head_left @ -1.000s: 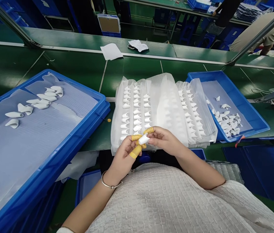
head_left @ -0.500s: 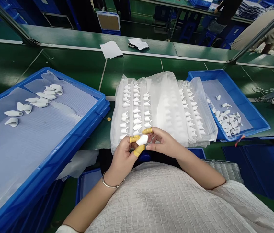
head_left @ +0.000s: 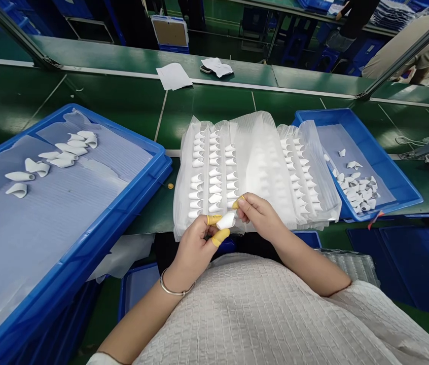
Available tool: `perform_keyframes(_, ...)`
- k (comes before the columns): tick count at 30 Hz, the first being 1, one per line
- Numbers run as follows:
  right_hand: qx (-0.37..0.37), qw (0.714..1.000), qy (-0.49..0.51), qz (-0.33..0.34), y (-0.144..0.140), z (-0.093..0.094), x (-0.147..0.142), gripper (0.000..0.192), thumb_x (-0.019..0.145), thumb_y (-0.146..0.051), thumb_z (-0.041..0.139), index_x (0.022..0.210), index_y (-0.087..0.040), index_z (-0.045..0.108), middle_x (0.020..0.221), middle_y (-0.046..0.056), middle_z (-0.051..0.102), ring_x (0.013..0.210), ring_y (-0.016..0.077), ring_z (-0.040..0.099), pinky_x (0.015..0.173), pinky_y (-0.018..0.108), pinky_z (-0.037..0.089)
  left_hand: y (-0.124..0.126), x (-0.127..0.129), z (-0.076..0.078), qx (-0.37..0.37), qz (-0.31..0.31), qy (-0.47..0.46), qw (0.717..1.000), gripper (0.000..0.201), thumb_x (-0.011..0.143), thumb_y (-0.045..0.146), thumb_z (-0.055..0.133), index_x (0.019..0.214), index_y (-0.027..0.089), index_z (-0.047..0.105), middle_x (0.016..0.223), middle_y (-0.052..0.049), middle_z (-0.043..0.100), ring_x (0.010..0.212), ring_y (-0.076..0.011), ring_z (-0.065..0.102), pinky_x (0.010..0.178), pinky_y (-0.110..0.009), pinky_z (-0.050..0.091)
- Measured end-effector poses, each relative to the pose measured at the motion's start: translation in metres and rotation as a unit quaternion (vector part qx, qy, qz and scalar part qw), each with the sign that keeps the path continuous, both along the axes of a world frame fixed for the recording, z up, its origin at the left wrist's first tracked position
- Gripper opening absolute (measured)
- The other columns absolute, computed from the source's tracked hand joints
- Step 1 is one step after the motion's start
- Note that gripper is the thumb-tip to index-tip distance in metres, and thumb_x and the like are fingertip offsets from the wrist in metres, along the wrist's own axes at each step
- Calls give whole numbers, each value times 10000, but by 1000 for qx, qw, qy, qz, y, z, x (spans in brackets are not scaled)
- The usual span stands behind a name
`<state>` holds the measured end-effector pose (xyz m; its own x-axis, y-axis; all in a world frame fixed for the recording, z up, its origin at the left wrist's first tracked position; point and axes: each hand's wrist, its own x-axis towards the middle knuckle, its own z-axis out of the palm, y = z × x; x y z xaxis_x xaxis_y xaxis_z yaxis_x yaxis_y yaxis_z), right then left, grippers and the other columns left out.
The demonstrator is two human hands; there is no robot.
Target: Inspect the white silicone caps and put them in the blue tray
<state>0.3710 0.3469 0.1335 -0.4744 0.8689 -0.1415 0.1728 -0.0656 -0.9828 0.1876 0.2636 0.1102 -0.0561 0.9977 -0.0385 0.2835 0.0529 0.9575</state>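
My left hand (head_left: 202, 240), with yellow finger cots on thumb and forefinger, pinches a small white curved piece (head_left: 226, 220) at the near edge of the rows. Just right of it, my right hand (head_left: 257, 212) is closed, its thumb pressed against the forefinger, which wears a yellow finger cot. Whether anything lies in that pinch is hidden. Beyond both hands, a padded white sheet (head_left: 262, 121) holds rows of similar white pieces (head_left: 215, 172), partly under translucent film.
On the left, a large blue tray (head_left: 123, 133) holds several loose white pieces (head_left: 62, 153). A smaller blue tray (head_left: 397, 172) at right contains a pile of pieces (head_left: 359, 192). Papers (head_left: 174, 76) lie on the ledge behind. Metal posts slant at both sides. A seated person (head_left: 408, 56) is far right.
My right hand has drawn slightly right, away from the white piece, and its thumb has closed onto the forefinger. My left hand has shifted a little right and down with the piece.
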Motion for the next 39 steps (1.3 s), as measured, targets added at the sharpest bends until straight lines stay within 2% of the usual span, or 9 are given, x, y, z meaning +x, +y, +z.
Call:
perform_keyframes(5,3,995,-15,98,2,-5,2,465,948,-578,509,724,-172,550,714,-7,495,673,133,476,624,274,378,2,1,1,21,8,21,1000,162,851,314,678,952,213,601,727,32,631,648,-130,594,605,-248,464)
perform_keyframes(9,4,993,10,117,1,-4,1,355,902,-515,629,809,-174,598,771,-8,493,690,133,485,617,267,393,3,1,2,18,8,-3,1000,175,858,313,674,978,213,596,748,29,621,663,-128,592,616,-249,468)
perform_keyframes(12,77,989,3,126,1,2,5,263,879,-431,693,998,-202,647,910,25,546,787,157,533,696,293,455,1,0,2,-4,11,-54,998,194,869,345,668,987,212,590,731,35,595,632,-115,556,586,-235,460)
perform_keyframes(16,186,973,-40,134,1,5,10,245,896,-376,691,1089,-231,649,992,47,538,901,186,529,806,337,468,0,-2,0,-6,16,-82,997,199,878,357,665,997,216,591,731,35,590,640,-116,543,594,-237,464)
perform_keyframes(19,163,977,-37,133,2,2,10,368,863,-456,713,1139,-228,626,1013,52,539,944,202,538,805,340,469,-1,-2,-1,24,16,-52,998,195,884,344,659,1021,218,603,744,29,608,653,-124,563,620,-252,471)
perform_keyframes(24,93,987,-20,130,3,0,4,339,938,-496,589,818,-181,627,801,6,490,748,155,518,701,305,442,1,-3,-1,68,8,10,998,189,878,315,660,1038,218,631,786,11,632,697,-142,591,661,-275,476)
perform_keyframes(30,188,973,-45,128,0,6,9,244,904,-389,677,1097,-245,635,1004,57,550,977,221,547,888,391,472,1,-3,1,8,20,-61,998,195,876,359,663,976,205,598,723,26,610,632,-124,566,597,-247,472)
perform_keyframes(33,201,969,-55,131,0,6,10,345,892,-435,685,1174,-252,603,1085,76,543,1059,240,531,937,414,459,1,-3,2,12,24,-55,998,175,877,346,662,965,208,600,731,27,615,639,-121,569,603,-243,471)
perform_keyframes(39,103,987,-34,120,3,4,3,431,936,-594,529,819,-187,613,824,25,514,814,186,537,775,339,450,3,-2,4,57,18,6,998,148,868,304,664,976,214,616,747,29,626,669,-126,583,644,-256,468)
